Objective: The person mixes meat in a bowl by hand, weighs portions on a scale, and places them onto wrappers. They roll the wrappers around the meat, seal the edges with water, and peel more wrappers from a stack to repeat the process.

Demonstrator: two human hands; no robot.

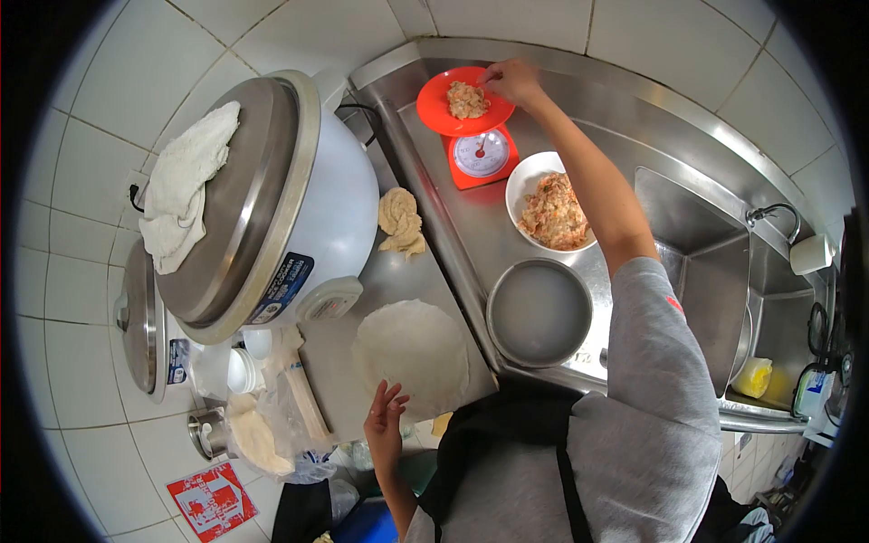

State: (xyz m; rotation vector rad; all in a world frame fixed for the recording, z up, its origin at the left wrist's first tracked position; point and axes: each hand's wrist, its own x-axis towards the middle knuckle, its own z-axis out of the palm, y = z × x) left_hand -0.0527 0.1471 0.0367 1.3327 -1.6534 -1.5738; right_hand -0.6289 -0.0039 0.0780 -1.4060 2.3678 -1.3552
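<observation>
Right hand (511,81), twelve o'clock, touches filling (467,100), grip unclear; left hand (385,427), fingers (392,392) released, touches round wrapper (412,348); cooker label (281,288) illegible.

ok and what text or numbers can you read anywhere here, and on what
No text reads clearly.
Blue label on the rice cooker: white print, too blurred.
Dial of the scale: numbers too small.
Red sign at lower left: white marks, unreadable.
</observation>
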